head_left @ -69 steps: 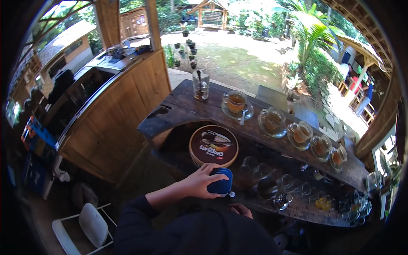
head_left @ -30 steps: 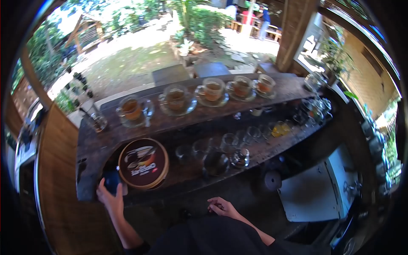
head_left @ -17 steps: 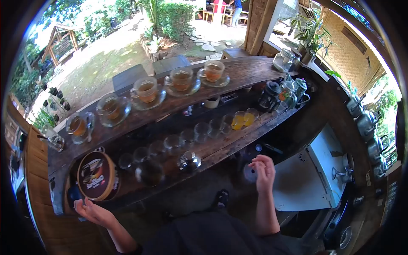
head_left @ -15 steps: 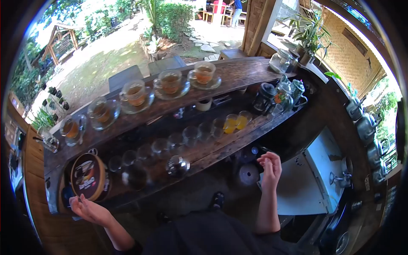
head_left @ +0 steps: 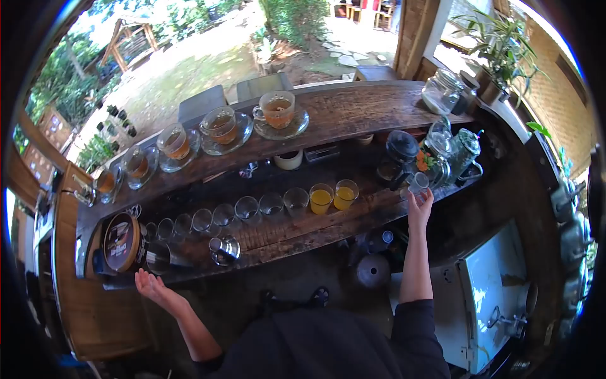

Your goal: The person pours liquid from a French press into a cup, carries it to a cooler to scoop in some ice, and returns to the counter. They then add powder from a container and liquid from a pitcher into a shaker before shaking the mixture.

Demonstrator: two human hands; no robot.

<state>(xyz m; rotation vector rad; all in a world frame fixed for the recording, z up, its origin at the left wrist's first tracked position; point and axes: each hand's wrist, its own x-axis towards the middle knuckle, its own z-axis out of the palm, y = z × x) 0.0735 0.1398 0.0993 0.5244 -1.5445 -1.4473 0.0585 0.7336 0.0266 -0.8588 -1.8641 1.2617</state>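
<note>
In the head view my right hand [head_left: 420, 207] is raised at the right end of the lower counter. Its fingers close on a small clear cup [head_left: 418, 183] beside the glass teapots. My left hand [head_left: 156, 289] hangs palm up with fingers spread and nothing in it. It is just in front of the counter edge, below a round wooden-rimmed box [head_left: 122, 242]. Closest to my right hand on the counter are a dark-lidded glass press pot [head_left: 400, 148] and a glass teapot [head_left: 442, 150]. Two glasses of yellow drink [head_left: 320, 199] stand to its left.
Several clear tumblers [head_left: 246, 208] line the lower counter [head_left: 297, 243], with a metal jigger-like vessel [head_left: 224, 251] in front. Glass cups of tea [head_left: 278, 110] on saucers run along the upper bar [head_left: 366, 104]. A lidded jar [head_left: 442, 91] and plant stand at the far right; a white cabinet [head_left: 489, 303] is lower right.
My right hand has reached forward to the small clear cup and closed on it. My left hand has shifted right in view, still open. The camera view has turned.
</note>
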